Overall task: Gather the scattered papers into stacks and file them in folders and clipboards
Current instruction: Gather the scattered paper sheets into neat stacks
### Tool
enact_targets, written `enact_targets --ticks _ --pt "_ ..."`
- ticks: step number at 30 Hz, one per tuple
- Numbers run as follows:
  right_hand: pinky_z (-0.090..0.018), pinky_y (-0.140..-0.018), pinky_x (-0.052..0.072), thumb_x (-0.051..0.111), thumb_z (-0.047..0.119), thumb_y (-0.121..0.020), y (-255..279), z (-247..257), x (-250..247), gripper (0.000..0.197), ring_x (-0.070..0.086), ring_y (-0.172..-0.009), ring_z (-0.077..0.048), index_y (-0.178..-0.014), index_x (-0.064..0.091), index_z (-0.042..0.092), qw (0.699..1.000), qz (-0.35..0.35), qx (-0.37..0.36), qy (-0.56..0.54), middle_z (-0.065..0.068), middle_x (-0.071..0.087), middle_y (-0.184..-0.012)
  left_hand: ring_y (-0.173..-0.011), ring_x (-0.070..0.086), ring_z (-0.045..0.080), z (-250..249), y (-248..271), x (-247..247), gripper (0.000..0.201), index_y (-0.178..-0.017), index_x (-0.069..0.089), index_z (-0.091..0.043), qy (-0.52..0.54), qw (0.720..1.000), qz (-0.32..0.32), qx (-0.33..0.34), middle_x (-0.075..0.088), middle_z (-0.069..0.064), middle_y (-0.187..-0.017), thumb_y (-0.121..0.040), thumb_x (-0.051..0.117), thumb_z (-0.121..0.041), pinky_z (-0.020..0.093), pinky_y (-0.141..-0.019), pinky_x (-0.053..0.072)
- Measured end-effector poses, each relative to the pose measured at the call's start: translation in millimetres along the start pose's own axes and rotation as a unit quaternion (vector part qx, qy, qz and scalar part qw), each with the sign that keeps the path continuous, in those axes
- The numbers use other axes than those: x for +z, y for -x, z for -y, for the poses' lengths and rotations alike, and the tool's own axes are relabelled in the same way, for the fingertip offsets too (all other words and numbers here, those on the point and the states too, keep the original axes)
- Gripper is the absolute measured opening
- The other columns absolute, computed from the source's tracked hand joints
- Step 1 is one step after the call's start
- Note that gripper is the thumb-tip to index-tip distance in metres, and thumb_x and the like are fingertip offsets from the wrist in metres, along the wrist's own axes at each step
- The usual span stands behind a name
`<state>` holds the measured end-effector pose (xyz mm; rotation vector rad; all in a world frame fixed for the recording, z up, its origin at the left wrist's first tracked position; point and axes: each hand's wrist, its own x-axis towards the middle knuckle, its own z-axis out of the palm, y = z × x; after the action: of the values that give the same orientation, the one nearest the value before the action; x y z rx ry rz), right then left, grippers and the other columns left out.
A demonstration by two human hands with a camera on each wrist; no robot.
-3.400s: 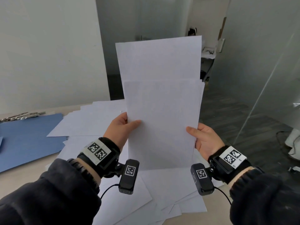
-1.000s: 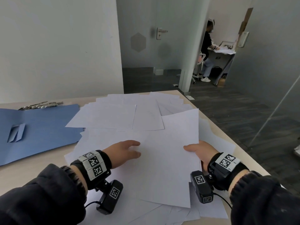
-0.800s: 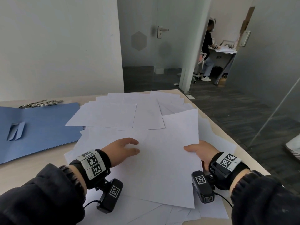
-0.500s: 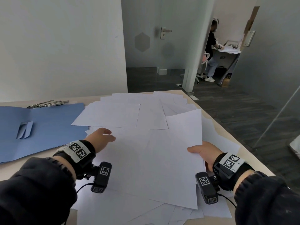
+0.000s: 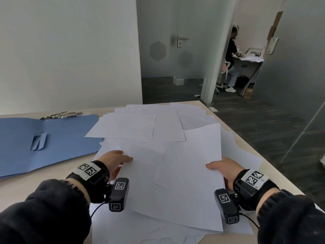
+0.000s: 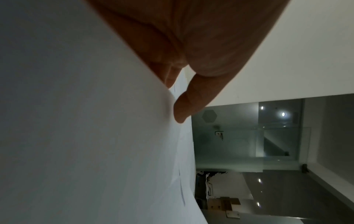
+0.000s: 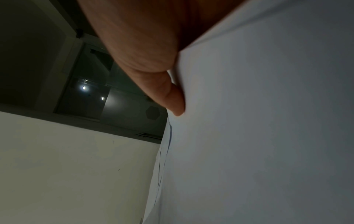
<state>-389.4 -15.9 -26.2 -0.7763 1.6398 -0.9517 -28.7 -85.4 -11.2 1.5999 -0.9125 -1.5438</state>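
Paper stack (image 5: 177,175): low over scattered sheets (image 5: 133,127), table (image 5: 15,187) near right | right hand (image 5: 223,169): grips right edge, as before | left hand (image 5: 114,160): back at left edge, fingers under, thumb on top | blue folder (image 5: 45,141): open, far left.

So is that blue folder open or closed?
Open. The folder lies spread flat on the table, its centre crease and inner tab showing; no papers in it.

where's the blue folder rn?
In the head view, the blue folder lies open and flat on the table's left side, left of the scattered papers, with metal clips just behind its far edge.
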Motion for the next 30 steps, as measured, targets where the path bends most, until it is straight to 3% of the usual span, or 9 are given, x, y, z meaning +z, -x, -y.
enact_targets --ticks 3,6,12,15,17,19,22,24,30 --pt "-0.058 -0.100 0.049 0.062 -0.003 -0.092 7 0 2 0.012 0.069 -0.100 -0.046 -0.099 0.071 -0.005 1.000 0.003 0.001 0.002 -0.025 0.074 -0.100 -0.086 0.071 0.043 7 5 4 0.091 -0.151 0.032 -0.019 -0.014 1.000 0.007 -0.005 0.060 0.023 -0.123 -0.076 0.073 0.011 0.053 -0.070 0.059" --pt "-0.058 -0.100 0.049 0.062 -0.001 -0.093 11 0 -1 0.012 0.069 -0.101 -0.045 -0.101 0.071 -0.004 1.000 -0.001 0.006 0.007 -0.025 0.074 -0.101 -0.086 0.071 0.045 7 9 3 0.093 -0.146 0.041 -0.017 -0.019 1.000 0.010 -0.008 0.065 0.023 -0.117 -0.066 0.079 0.011 0.057 -0.072 0.059" --pt "-0.051 -0.087 0.055 0.063 0.003 -0.093 14 2 -28 0.013 0.068 -0.098 -0.046 -0.103 0.067 -0.005 0.996 -0.075 0.021 0.030 -0.028 0.072 -0.101 -0.078 0.069 0.035 6 16 -11 0.037 -0.114 0.054 -0.007 -0.031 0.999 -0.024 -0.013 0.070 0.019 -0.084 -0.084 0.071 0.005 0.055 -0.084 0.054" --pt "-0.057 -0.099 0.050 0.067 0.007 -0.090 3 -2 -50 0.014 0.068 -0.100 -0.043 -0.100 0.067 -0.004 0.992 -0.126 0.016 0.024 -0.026 0.072 -0.107 -0.093 0.068 0.040 7 10 -27 0.049 -0.126 0.050 -0.005 -0.053 0.997 -0.057 -0.006 0.068 0.023 -0.106 -0.083 0.075 -0.006 0.059 -0.089 0.053" --pt "-0.044 -0.101 0.047 0.067 0.009 -0.090 4 0 -59 0.013 0.063 -0.106 -0.031 -0.098 0.065 0.000 0.988 -0.154 -0.006 0.029 -0.015 0.068 -0.114 -0.102 0.067 0.045 13 -5 -41 0.063 -0.138 0.045 -0.001 -0.067 0.996 -0.065 0.005 0.065 0.025 -0.118 -0.083 0.075 -0.009 0.062 -0.094 0.050" --pt "-0.033 -0.091 0.041 0.066 0.009 -0.092 13 7 -63 0.016 0.053 -0.100 -0.022 -0.106 0.060 0.009 0.979 -0.198 -0.047 0.012 -0.009 0.058 -0.108 -0.110 0.064 0.045 14 -7 -49 0.066 -0.141 0.044 -0.003 -0.096 0.993 -0.068 0.006 0.062 0.024 -0.124 -0.084 0.076 -0.009 0.058 -0.097 0.050" --pt "-0.036 -0.093 0.045 0.069 0.014 -0.092 11 8 -72 0.030 0.058 -0.100 -0.026 -0.117 0.062 0.000 0.966 -0.243 -0.084 -0.037 -0.012 0.062 -0.111 -0.106 0.065 0.048 9 12 -49 0.038 -0.120 0.057 -0.002 -0.131 0.991 -0.035 -0.010 0.066 0.027 -0.117 -0.086 0.072 -0.004 0.061 -0.094 0.050" --pt "-0.049 -0.101 0.048 0.071 0.016 -0.090 9 7 -71 0.033 0.063 -0.103 -0.034 -0.118 0.063 -0.001 0.963 -0.242 -0.094 -0.078 -0.017 0.067 -0.114 -0.096 0.068 0.049 6 18 -50 0.024 -0.111 0.064 0.004 -0.172 0.985 0.006 -0.008 0.072 0.027 -0.102 -0.088 0.068 -0.001 0.064 -0.089 0.052" --pt "-0.038 -0.078 0.050 0.060 0.001 -0.094 24 13 -49 0.017 0.065 -0.084 -0.031 -0.108 0.068 0.005 0.976 -0.123 -0.126 -0.126 -0.011 0.070 -0.093 -0.069 0.073 0.026 0 21 -47 0.018 -0.097 0.073 -0.005 -0.299 0.953 0.016 0.046 0.077 0.012 -0.085 -0.085 0.076 -0.019 0.032 -0.070 0.060"
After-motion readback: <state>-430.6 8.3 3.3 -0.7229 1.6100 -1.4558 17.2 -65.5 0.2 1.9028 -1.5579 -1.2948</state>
